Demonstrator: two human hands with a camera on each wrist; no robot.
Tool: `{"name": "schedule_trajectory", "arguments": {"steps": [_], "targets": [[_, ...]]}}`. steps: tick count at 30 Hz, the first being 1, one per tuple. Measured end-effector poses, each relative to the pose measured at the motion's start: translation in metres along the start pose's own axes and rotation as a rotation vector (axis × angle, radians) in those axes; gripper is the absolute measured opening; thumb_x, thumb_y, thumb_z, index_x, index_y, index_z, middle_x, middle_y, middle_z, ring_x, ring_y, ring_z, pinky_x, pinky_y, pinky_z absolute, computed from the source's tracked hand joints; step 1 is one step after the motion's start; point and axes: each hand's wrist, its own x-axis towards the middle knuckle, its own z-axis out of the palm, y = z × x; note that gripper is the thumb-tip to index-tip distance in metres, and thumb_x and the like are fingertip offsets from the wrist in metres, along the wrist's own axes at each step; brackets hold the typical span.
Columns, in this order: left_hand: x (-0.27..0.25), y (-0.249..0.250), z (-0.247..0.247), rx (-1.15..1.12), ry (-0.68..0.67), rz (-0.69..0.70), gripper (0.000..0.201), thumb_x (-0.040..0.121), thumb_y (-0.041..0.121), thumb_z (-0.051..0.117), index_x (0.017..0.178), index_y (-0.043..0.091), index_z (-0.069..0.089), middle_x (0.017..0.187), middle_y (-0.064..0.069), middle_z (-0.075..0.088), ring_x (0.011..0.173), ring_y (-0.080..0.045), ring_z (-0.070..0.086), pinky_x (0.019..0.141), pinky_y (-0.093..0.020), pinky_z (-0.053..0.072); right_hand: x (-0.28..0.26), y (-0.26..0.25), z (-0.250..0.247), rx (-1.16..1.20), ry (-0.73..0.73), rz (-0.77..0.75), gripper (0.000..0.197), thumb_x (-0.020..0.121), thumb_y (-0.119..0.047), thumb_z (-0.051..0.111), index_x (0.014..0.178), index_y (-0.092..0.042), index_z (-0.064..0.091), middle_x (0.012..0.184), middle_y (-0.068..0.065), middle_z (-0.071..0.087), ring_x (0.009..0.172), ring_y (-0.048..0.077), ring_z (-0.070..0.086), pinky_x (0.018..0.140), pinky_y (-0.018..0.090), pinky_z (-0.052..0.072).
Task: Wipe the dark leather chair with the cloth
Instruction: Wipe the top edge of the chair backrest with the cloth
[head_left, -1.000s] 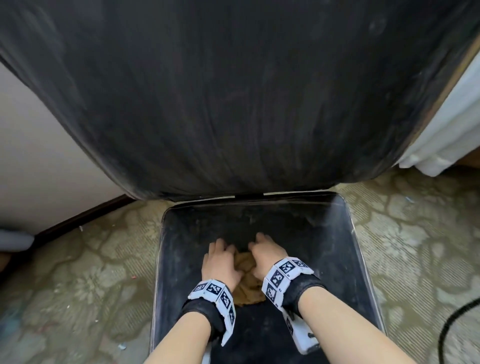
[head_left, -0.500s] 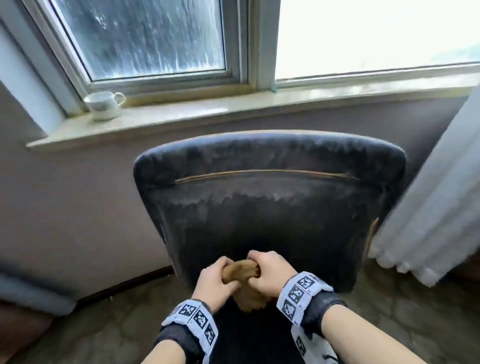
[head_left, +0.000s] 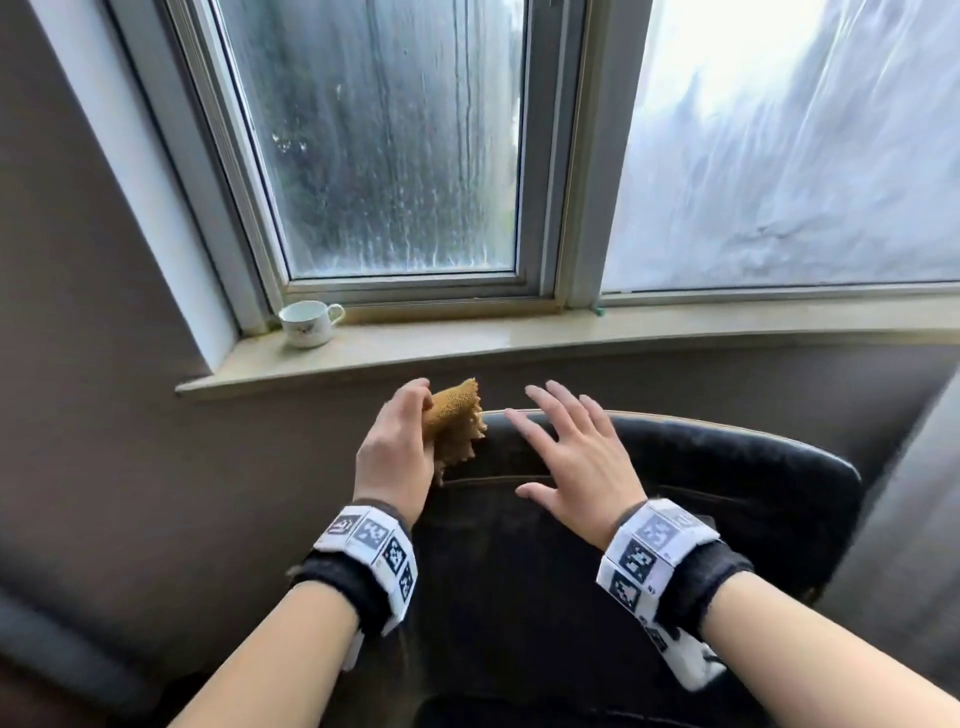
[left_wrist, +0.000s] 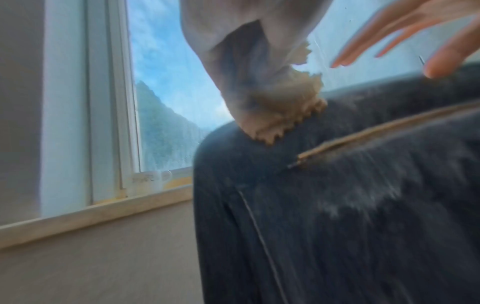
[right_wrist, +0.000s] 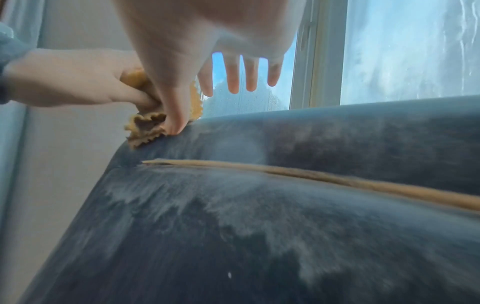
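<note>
In the head view the left hand (head_left: 397, 457) sits just left of centre, fingers curled round a bunched mustard-yellow cloth (head_left: 453, 422) with a zigzag-cut edge. The cloth sticks out from the grip toward the upper right of the frame, its long axis slanting from lower left to upper right, and its lower fringe lies against the top left corner of the dark leather chair (head_left: 727, 478). In the left wrist view the toothed edge of the cloth (left_wrist: 280, 115) meets the rounded top of the chair back (left_wrist: 337, 205); that picture is blurred, so whether it presses or only brushes is hard to say.

The right hand (head_left: 576, 462) is spread wide just right of centre, fingers straight and pointing up and left, holding nothing, over the top edge of the backrest. In the right wrist view its thumb (right_wrist: 174, 115) reaches down beside the cloth (right_wrist: 141, 131) at the chair's corner (right_wrist: 233, 205).

The backrest runs across the lower right of the frame, with a tan seam line crossing it below the top edge and pale streaks on the leather. A white cup (head_left: 309, 323) stands on the windowsill (head_left: 519, 338) at the upper left, well apart from the hands.
</note>
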Motion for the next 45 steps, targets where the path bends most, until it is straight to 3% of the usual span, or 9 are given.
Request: {"name": "schedule_trajectory", "arguments": {"steps": [7,10,12,15,19,24,30,36,45], "targets": [[-0.079,-0.022,0.040,0.057,-0.162,0.336,0.052,0.099,0.003,0.013,0.120,0.005,0.061,0.133,-0.008,0.053,0.131,-0.019,0.039,0.106,-0.030,0.034,0.011,0.001,0.039,-0.169,-0.077,0.165,0.115,0.032,-0.053,0.086,0.134,-0.026,0.042,0.114,0.007,0.059,0.108,0.028,0.047,0.104,0.048,0.020],[-0.129,-0.050,0.042,-0.009,-0.359,0.456,0.048,0.103,0.016,0.021,0.109,0.009,0.068,0.137,-0.001,0.050,0.133,-0.011,0.036,0.099,-0.023,0.042,0.005,0.013,0.042,-0.192,0.011,0.131,0.115,0.031,-0.058,0.085,0.133,-0.027,0.042,0.109,0.006,0.058,0.103,0.026,0.041,0.101,0.046,0.023],[-0.115,-0.053,0.030,-0.075,-0.282,0.484,0.046,0.101,0.008,0.024,0.107,0.008,0.069,0.130,-0.006,0.055,0.125,-0.016,0.048,0.092,-0.030,0.049,0.002,0.018,0.042,-0.204,0.045,0.118,0.115,0.032,-0.059,0.084,0.134,-0.027,0.041,0.109,0.006,0.057,0.102,0.026,0.041,0.100,0.046,0.023],[-0.041,-0.027,0.003,-0.176,-0.046,0.375,0.059,0.070,-0.024,0.038,0.118,0.002,0.062,0.134,-0.013,0.050,0.127,-0.024,0.047,0.105,-0.037,0.039,0.003,0.016,0.042,-0.204,0.047,0.121,0.115,0.032,-0.058,0.085,0.133,-0.026,0.040,0.109,0.007,0.057,0.102,0.026,0.040,0.100,0.046,0.023],[0.033,-0.007,0.004,-0.031,0.013,0.222,0.060,0.073,-0.007,0.029,0.126,0.002,0.055,0.137,-0.015,0.047,0.128,-0.030,0.042,0.113,-0.028,0.024,0.004,0.012,0.041,-0.183,0.029,0.117,0.115,0.034,-0.059,0.084,0.134,-0.026,0.038,0.110,0.005,0.056,0.103,0.026,0.040,0.101,0.046,0.022],[-0.029,-0.005,0.054,0.030,-0.027,0.155,0.055,0.080,-0.006,0.025,0.128,-0.001,0.050,0.138,-0.017,0.045,0.134,-0.032,0.031,0.111,-0.045,0.023,0.007,0.012,0.046,-0.159,0.046,0.101,0.115,0.032,-0.056,0.084,0.134,-0.027,0.040,0.110,0.003,0.056,0.103,0.024,0.041,0.102,0.045,0.021],[-0.119,-0.029,0.057,0.020,-0.160,0.335,0.044,0.102,0.011,0.012,0.114,0.007,0.054,0.116,-0.015,0.064,0.141,-0.011,0.015,0.114,-0.022,0.015,0.008,0.015,0.049,-0.143,0.035,0.113,0.116,0.031,-0.058,0.084,0.134,-0.027,0.040,0.111,0.003,0.056,0.104,0.024,0.042,0.102,0.044,0.021],[-0.008,-0.019,0.012,-0.046,0.191,0.199,0.060,0.069,-0.013,0.026,0.120,-0.003,0.057,0.129,-0.014,0.048,0.131,-0.026,0.035,0.114,-0.025,0.021,0.008,0.011,0.048,-0.123,0.026,0.103,0.114,0.034,-0.056,0.084,0.134,-0.027,0.039,0.112,0.002,0.055,0.105,0.023,0.040,0.103,0.044,0.020],[-0.018,-0.024,0.055,0.111,0.123,0.191,0.055,0.080,-0.014,0.029,0.128,-0.001,0.050,0.137,-0.012,0.047,0.130,-0.032,0.039,0.111,-0.040,0.029,0.009,0.011,0.048,-0.128,0.015,0.093,0.112,0.035,-0.056,0.083,0.134,-0.028,0.038,0.112,0.001,0.054,0.104,0.022,0.042,0.103,0.044,0.020]]}}
